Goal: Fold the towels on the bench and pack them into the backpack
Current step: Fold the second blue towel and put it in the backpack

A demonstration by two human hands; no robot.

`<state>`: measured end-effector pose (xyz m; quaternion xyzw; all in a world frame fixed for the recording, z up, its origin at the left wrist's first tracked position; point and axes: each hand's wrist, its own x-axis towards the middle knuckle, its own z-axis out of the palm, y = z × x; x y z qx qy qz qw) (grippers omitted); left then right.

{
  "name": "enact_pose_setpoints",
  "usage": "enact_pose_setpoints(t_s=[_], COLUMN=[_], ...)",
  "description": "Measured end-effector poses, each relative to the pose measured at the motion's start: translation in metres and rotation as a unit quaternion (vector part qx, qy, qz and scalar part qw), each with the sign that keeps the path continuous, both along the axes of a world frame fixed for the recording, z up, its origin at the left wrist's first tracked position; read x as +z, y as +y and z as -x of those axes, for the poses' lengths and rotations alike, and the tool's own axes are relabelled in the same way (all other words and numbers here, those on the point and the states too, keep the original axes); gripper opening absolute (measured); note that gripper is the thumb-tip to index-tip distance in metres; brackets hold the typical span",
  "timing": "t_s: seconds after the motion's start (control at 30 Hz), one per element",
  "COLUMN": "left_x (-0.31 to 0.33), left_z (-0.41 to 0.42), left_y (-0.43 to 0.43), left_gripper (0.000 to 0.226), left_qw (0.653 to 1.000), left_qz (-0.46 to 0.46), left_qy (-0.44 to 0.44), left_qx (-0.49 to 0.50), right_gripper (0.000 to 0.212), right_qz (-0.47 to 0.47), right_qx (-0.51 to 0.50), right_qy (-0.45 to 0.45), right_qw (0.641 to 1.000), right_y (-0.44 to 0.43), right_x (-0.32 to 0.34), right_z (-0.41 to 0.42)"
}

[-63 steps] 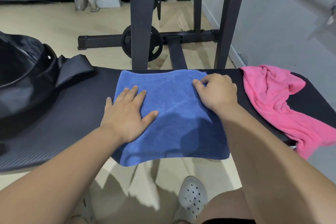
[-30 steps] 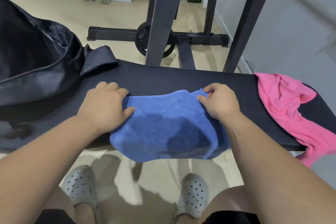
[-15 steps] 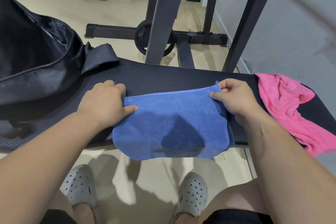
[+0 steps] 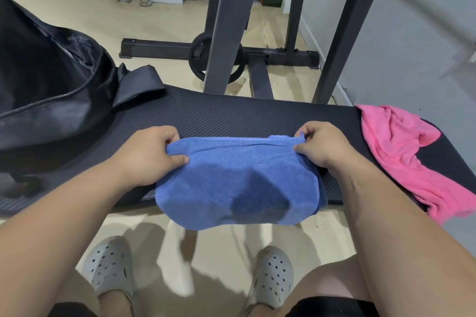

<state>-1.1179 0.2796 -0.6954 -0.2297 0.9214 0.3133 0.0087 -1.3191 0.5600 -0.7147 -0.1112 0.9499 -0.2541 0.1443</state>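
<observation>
Since a couple of seconds back the blue towel (image 4: 237, 183) has gone from lying spread flat under open palms to being doubled over, and both hands have shifted to its far edge. The left hand (image 4: 146, 159) has the left end of that edge, thumb on the cloth and fingers curled over it, so that grip is closed on the towel. The right hand (image 4: 327, 147) does the same at the right end, its grip bunching the layers together. The towel sits on the near part of the black table (image 4: 231, 116), its lower part drooping over the front edge. The pink towel (image 4: 401, 157) lies crumpled at the table's right end, apart from the blue one and partly hanging off. The backpack (image 4: 51, 85) sits on the left end, with a strap (image 4: 140, 85) lying beside it. Grey clogs (image 4: 110, 267) show on the floor (image 4: 85, 23) below.
</observation>
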Motion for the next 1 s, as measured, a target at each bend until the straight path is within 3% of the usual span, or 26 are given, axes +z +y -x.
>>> enact_pose_setpoints(t_s=[0.2, 0.3, 0.43, 0.53, 0.63, 0.8, 1.0], left_x=[0.008, 0.016, 0.029, 0.041, 0.056, 0.064, 0.06], left_z=[-0.008, -0.016, -0.03, -0.044, -0.057, -0.073, -0.088], left_y=[-0.002, 0.0, 0.002, 0.006, 0.009, 0.001, -0.002], left_gripper=[0.02, 0.027, 0.024, 0.013, 0.024, 0.034, 0.035], left_qw=[0.985, 0.971, 0.951, 0.934, 0.906, 0.942, 0.955], left_qz=[-0.165, -0.231, -0.297, -0.342, -0.404, -0.282, -0.235], left_qy=[0.029, 0.04, 0.074, 0.093, 0.128, 0.182, 0.181], left_qx=[-0.045, -0.057, -0.041, -0.035, -0.014, 0.004, 0.022], right_gripper=[0.014, 0.012, 0.014, 0.021, 0.025, 0.006, 0.023], right_qz=[-0.038, 0.001, 0.162, 0.303, 0.407, 0.458, 0.463], right_qx=[0.045, 0.051, 0.052, 0.038, 0.023, 0.012, -0.004], right_qy=[0.063, 0.104, 0.082, 0.02, -0.01, -0.043, -0.032], right_qw=[0.996, 0.993, 0.982, 0.952, 0.913, 0.888, 0.886], right_y=[-0.001, 0.0, 0.006, 0.014, 0.022, 0.038, 0.041], right_x=[0.004, 0.01, 0.025, 0.045, 0.06, 0.072, 0.085], right_z=[-0.008, -0.019, -0.034, -0.048, -0.065, -0.088, -0.105])
